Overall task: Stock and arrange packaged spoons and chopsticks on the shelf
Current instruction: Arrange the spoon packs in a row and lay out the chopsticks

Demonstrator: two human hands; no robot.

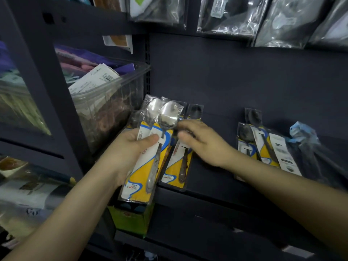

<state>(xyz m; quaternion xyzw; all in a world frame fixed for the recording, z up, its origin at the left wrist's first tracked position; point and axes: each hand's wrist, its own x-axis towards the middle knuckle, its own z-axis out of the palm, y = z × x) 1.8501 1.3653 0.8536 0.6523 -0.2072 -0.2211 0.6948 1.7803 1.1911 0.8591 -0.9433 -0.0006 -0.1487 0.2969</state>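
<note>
My left hand (130,147) grips a small stack of packaged spoons (150,159) with yellow, white and blue cards, thumb across the front, held above the dark shelf's (216,178) left end. My right hand (199,142) reaches over another packaged spoon (178,166) lying on the shelf, fingers curled near its top; whether it pinches the pack is unclear. A second group of packaged spoons (263,146) lies further right on the shelf. I see no chopsticks that I can identify.
A clear plastic bin (113,102) of tagged fabric goods stands left of the shelf. Clear bags (235,16) hang above. A bluish wrapped item (305,136) lies at the shelf's right end. A green box (131,219) sits below the shelf edge.
</note>
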